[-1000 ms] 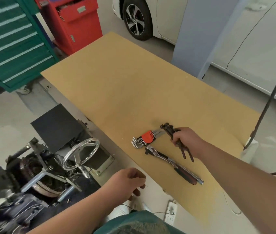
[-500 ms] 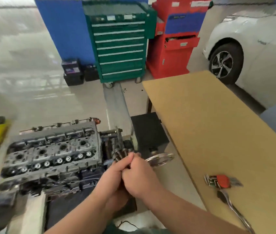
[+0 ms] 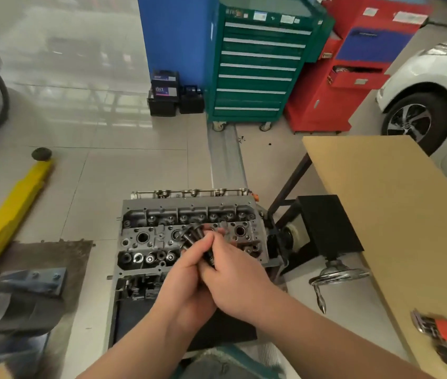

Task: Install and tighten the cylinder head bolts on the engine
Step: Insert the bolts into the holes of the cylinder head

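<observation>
A grey cylinder head (image 3: 162, 236) on the engine sits on a stand straight ahead of me, its top face full of holes and valve springs. Both my hands meet just above its near right part. My left hand (image 3: 187, 274) and my right hand (image 3: 233, 272) together grip a bunch of dark cylinder head bolts (image 3: 193, 235), whose heads fan out above my fingers. The bolt shanks are hidden inside my hands.
A brown-topped table (image 3: 397, 214) stands to my right, with a red-handled hex key set (image 3: 435, 328) and a ratchet at its near edge. The stand's chrome handwheel (image 3: 337, 276) is beside the table. A yellow lift arm (image 3: 12, 209) lies left; tool cabinets and cars stand behind.
My right hand lifted the bolts off the table and joined my left hand. My view swung left from the table to the engine, and both hands now hold the bolts over the cylinder head.
</observation>
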Available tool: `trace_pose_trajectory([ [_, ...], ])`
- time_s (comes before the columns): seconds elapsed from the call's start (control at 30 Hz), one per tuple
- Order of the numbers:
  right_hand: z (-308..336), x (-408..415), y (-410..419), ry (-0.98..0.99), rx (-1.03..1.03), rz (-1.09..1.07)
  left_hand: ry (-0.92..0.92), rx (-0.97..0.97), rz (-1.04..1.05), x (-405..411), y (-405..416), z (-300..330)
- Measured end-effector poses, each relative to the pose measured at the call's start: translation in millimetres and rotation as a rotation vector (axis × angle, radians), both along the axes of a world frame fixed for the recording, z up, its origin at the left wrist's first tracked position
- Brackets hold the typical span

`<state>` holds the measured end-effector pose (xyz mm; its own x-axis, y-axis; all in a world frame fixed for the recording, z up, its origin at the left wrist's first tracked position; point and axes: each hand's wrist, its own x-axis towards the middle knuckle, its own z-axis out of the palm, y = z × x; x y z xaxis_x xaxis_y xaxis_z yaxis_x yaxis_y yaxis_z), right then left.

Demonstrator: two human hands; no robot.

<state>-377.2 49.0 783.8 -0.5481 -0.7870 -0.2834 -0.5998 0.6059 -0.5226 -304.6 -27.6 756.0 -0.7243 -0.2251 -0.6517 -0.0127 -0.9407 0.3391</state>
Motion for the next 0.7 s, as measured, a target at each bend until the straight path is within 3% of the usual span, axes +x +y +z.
trace_pose_trajectory([
  [0.27, -3.8, 11.1, -32.0, -0.282, -0.04, 0.044, 0.01, 0.02, -0.003, 23.7, -43.5, -25.2],
  [0.43, -9.9, 12.0, -33.7, -0.342, -0.163, 0.035, 0.046, -0.011, 0.027, 21.5, -53.1, -32.3],
  [0.57, -11.1, -0.8, -27.6, -0.132, -0.181, 0.14, 0.076, 0.016, 0.102, 12.8, -54.7, -32.7],
  [0.7, -7.6, -33.6, -12.5, 0.078, -0.183, 0.248, 0.032, 0.11, 0.306, 2.6, -59.9, -35.1],
])
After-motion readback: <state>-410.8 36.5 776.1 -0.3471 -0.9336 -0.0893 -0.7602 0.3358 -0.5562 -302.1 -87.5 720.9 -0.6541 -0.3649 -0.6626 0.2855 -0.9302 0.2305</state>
